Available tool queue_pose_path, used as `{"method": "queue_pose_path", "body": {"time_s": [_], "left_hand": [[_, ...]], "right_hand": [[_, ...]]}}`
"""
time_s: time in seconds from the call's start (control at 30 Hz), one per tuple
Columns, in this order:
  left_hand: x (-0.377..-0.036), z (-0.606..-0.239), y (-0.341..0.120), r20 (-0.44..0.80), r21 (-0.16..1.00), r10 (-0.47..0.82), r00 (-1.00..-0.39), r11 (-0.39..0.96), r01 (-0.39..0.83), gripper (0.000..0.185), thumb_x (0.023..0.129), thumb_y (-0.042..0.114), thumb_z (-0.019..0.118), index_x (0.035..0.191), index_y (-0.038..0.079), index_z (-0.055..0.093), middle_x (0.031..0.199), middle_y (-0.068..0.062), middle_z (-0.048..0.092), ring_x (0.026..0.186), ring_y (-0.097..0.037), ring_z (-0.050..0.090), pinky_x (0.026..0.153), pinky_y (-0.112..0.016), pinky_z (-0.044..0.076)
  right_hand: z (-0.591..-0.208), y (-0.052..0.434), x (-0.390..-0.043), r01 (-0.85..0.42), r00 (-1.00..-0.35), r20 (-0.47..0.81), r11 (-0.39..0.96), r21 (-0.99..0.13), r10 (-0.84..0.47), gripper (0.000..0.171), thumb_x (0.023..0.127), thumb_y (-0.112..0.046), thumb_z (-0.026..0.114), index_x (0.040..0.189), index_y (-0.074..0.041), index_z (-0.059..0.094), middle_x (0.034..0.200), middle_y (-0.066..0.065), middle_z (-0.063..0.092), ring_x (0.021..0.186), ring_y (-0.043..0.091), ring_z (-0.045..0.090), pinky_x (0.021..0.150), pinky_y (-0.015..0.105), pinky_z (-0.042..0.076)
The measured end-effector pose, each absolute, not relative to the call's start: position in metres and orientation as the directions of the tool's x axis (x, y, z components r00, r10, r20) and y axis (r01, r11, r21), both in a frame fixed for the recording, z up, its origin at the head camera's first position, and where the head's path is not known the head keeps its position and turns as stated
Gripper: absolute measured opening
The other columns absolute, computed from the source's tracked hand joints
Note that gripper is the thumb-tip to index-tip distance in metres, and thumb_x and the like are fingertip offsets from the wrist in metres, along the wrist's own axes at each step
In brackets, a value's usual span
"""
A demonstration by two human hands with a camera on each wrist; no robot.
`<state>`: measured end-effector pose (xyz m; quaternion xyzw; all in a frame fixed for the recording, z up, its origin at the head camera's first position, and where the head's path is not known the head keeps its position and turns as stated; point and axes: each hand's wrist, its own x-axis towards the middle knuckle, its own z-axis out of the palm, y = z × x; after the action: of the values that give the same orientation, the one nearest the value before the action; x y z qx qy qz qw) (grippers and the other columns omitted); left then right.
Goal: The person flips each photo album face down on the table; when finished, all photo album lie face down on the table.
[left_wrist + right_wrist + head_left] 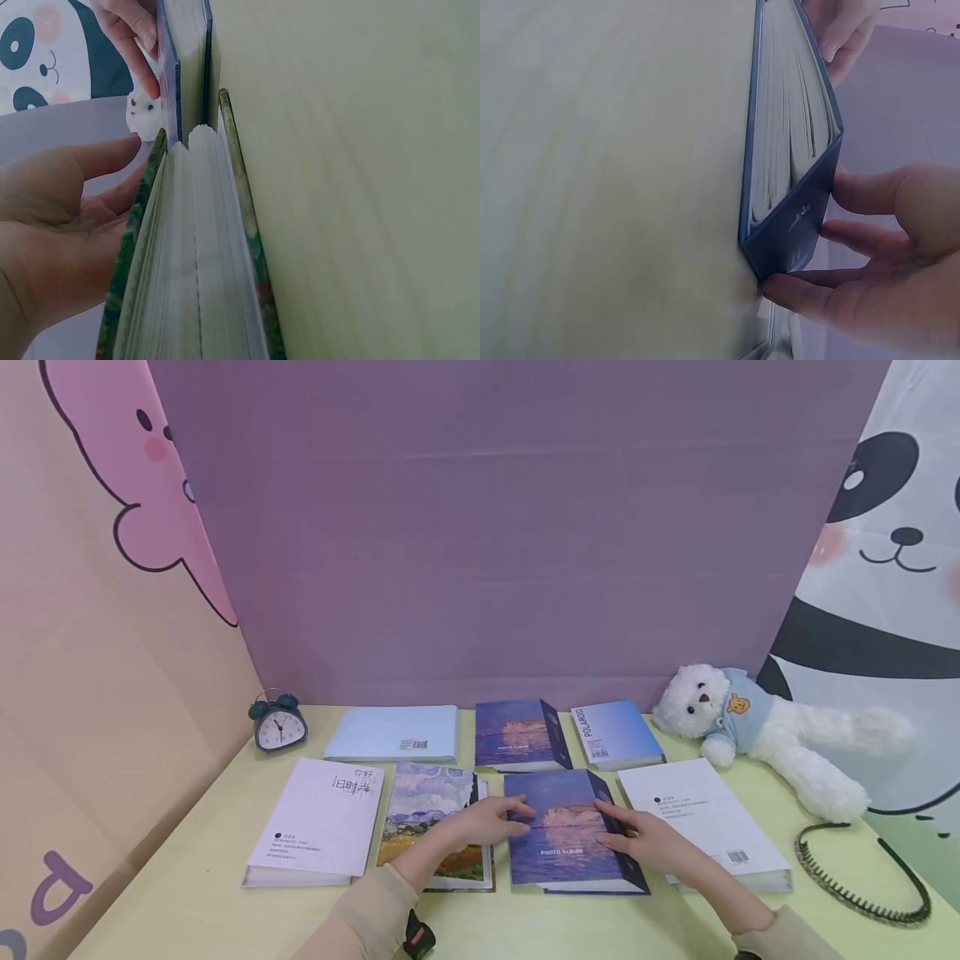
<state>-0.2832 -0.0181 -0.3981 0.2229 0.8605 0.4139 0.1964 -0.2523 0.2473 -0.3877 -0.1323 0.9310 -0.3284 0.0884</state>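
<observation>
A pale yellow bench [202, 860] spreads across the lower frame. Its upper row, left to right, has an alarm clock [281, 728], light-blue album [392, 733], purple album [513, 731], small blue album [618, 733] and teddy bear [750, 714]. Below, left to right, lie a white album [318, 818], painted-cover book [427, 797], purple photo album [562, 839], second white album [697, 818] and headband [855, 905].

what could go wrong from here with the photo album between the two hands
The front photo album might flop open if lifted unevenly, since its pages look loosely spread. The left hand reaches across the painted book and could nudge it when pulling back. The right hand is close to the white book and might bump it if it swings outward.
</observation>
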Motion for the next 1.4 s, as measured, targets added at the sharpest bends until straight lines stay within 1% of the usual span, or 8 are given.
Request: {"method": "queue_pose_path", "body": {"time_s": [0.2, 0.43, 0.73, 0.83, 0.93, 1.1, 1.23, 1.4], "left_hand": [[-0.285, -0.399, -0.017, -0.157, 0.787, 0.544, -0.824, 0.573, 0.228, 0.032, 0.097, 0.022, 0.053, 0.128, 0.017, 0.058, 0.154, -0.002, 0.028, 0.138, -0.029, 0.033, 0.104, -0.047, 0.039], [-0.286, -0.400, -0.016, -0.162, 0.798, 0.537, -0.828, 0.565, 0.210, 0.033, 0.096, 0.021, 0.054, 0.128, 0.017, 0.058, 0.154, -0.001, 0.029, 0.138, -0.030, 0.031, 0.105, -0.049, 0.037], [-0.286, -0.399, -0.016, -0.156, 0.809, 0.539, -0.828, 0.551, 0.206, 0.033, 0.096, 0.020, 0.054, 0.129, 0.016, 0.057, 0.153, -0.001, 0.031, 0.138, -0.031, 0.032, 0.105, -0.048, 0.037], [-0.289, -0.400, -0.017, -0.145, 0.795, 0.539, -0.829, 0.563, 0.227, 0.033, 0.097, 0.021, 0.052, 0.129, 0.015, 0.057, 0.151, -0.001, 0.035, 0.137, -0.029, 0.035, 0.104, -0.047, 0.038], [-0.292, -0.401, -0.019, -0.124, 0.790, 0.540, -0.832, 0.562, 0.247, 0.034, 0.098, 0.023, 0.050, 0.130, 0.015, 0.056, 0.146, -0.004, 0.042, 0.133, -0.028, 0.040, 0.102, -0.046, 0.041], [-0.294, -0.403, -0.027, -0.078, 0.804, 0.533, -0.842, 0.534, 0.263, 0.037, 0.099, 0.026, 0.048, 0.133, 0.013, 0.053, 0.135, -0.007, 0.053, 0.125, -0.027, 0.049, 0.097, -0.043, 0.046], [-0.293, -0.400, -0.037, -0.040, 0.803, 0.529, -0.848, 0.521, 0.287, 0.038, 0.099, 0.027, 0.047, 0.133, 0.012, 0.053, 0.133, -0.006, 0.055, 0.125, -0.027, 0.049, 0.098, -0.043, 0.045], [-0.292, -0.393, -0.054, 0.019, 0.765, 0.510, -0.860, 0.546, 0.341, 0.038, 0.100, 0.029, 0.045, 0.132, 0.011, 0.054, 0.131, -0.007, 0.057, 0.123, -0.028, 0.050, 0.098, -0.044, 0.045]], "right_hand": [[-0.389, 0.248, -0.254, -0.170, -0.952, -0.089, 0.749, -0.641, -0.293, 0.065, 0.090, -0.035, 0.061, 0.143, -0.005, 0.038, 0.140, 0.033, 0.037, 0.128, 0.051, 0.034, 0.098, 0.060, 0.037], [-0.391, 0.249, -0.255, -0.186, -0.951, -0.073, 0.745, -0.641, -0.301, 0.063, 0.091, -0.033, 0.061, 0.143, -0.004, 0.039, 0.140, 0.033, 0.037, 0.127, 0.052, 0.035, 0.098, 0.060, 0.037], [-0.391, 0.247, -0.255, -0.149, -0.958, -0.092, 0.744, -0.652, -0.272, 0.063, 0.091, -0.034, 0.061, 0.143, -0.005, 0.039, 0.141, 0.033, 0.035, 0.127, 0.051, 0.036, 0.099, 0.059, 0.037], [-0.392, 0.248, -0.255, -0.174, -0.955, -0.074, 0.742, -0.647, -0.289, 0.063, 0.091, -0.034, 0.061, 0.142, -0.003, 0.040, 0.140, 0.033, 0.037, 0.125, 0.051, 0.039, 0.099, 0.058, 0.039], [-0.393, 0.249, -0.256, -0.207, -0.950, -0.048, 0.736, -0.644, -0.309, 0.063, 0.090, -0.033, 0.061, 0.140, -0.001, 0.041, 0.139, 0.034, 0.039, 0.123, 0.051, 0.041, 0.097, 0.057, 0.040], [-0.391, 0.247, -0.256, -0.276, -0.937, 0.015, 0.717, -0.640, -0.348, 0.056, 0.089, -0.028, 0.063, 0.134, 0.003, 0.048, 0.139, 0.032, 0.040, 0.125, 0.051, 0.038, 0.096, 0.057, 0.041], [-0.386, 0.241, -0.257, -0.339, -0.921, 0.072, 0.696, -0.633, -0.383, 0.048, 0.090, -0.021, 0.063, 0.129, 0.004, 0.053, 0.139, 0.029, 0.041, 0.126, 0.050, 0.037, 0.095, 0.056, 0.043], [-0.379, 0.229, -0.262, -0.386, -0.907, 0.131, 0.664, -0.641, -0.400, 0.048, 0.092, -0.021, 0.059, 0.133, 0.003, 0.050, 0.140, 0.026, 0.043, 0.126, 0.046, 0.042, 0.094, 0.052, 0.046]]}}
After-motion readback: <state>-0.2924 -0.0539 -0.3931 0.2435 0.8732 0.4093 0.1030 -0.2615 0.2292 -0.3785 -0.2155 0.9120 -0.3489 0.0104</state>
